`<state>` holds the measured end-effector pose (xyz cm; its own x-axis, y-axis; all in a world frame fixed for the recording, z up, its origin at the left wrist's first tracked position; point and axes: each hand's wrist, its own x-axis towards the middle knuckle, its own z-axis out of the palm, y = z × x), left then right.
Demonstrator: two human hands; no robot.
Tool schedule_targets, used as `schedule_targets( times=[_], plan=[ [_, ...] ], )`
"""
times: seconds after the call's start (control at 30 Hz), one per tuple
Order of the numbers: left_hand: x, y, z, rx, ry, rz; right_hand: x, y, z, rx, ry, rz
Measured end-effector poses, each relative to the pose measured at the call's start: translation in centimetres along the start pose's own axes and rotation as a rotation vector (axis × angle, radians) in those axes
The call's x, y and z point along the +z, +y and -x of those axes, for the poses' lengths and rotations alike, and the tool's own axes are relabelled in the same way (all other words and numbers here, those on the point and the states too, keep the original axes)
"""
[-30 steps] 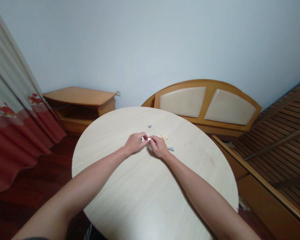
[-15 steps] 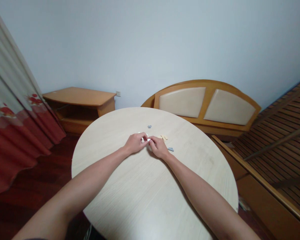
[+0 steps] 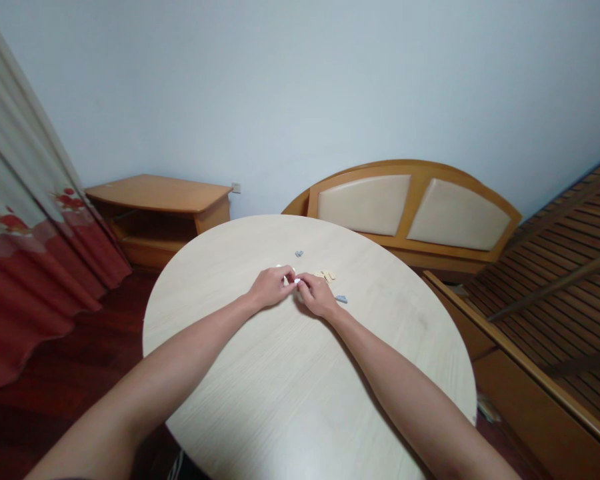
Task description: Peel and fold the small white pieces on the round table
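Over the round pale table (image 3: 260,393), my left hand (image 3: 271,287) and my right hand (image 3: 317,294) meet fingertip to fingertip. Both pinch a small white piece (image 3: 297,281), mostly covered by the fingers, its kind too small to tell. Just beyond the left fingers, other white bits show in part. Several flat beige pieces (image 3: 329,275) lie past my right hand. A small grey piece (image 3: 341,299) rests by the right wrist, and another little grey cluster (image 3: 299,253) sits farther back.
Behind the table stand a wooden cabinet (image 3: 160,193) at left and a padded headboard (image 3: 365,203) against the wall. A red and white curtain (image 3: 35,267) hangs at far left. Wooden slats and a bed rail (image 3: 520,360) are on the right.
The fingers have shifted very slightly around the white piece. Both arms and the pieces on the table stay in place.
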<state>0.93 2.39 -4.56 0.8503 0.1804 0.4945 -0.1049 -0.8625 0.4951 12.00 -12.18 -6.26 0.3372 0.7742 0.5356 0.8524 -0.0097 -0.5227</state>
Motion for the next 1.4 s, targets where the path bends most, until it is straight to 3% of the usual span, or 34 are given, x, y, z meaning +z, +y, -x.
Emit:
schedule_targets(
  times=[1.4],
  plan=[
    [0.20,-0.13,0.04,-0.014,0.037,0.004,0.22,0.14,0.02,0.003,0.055,0.035]
  ],
)
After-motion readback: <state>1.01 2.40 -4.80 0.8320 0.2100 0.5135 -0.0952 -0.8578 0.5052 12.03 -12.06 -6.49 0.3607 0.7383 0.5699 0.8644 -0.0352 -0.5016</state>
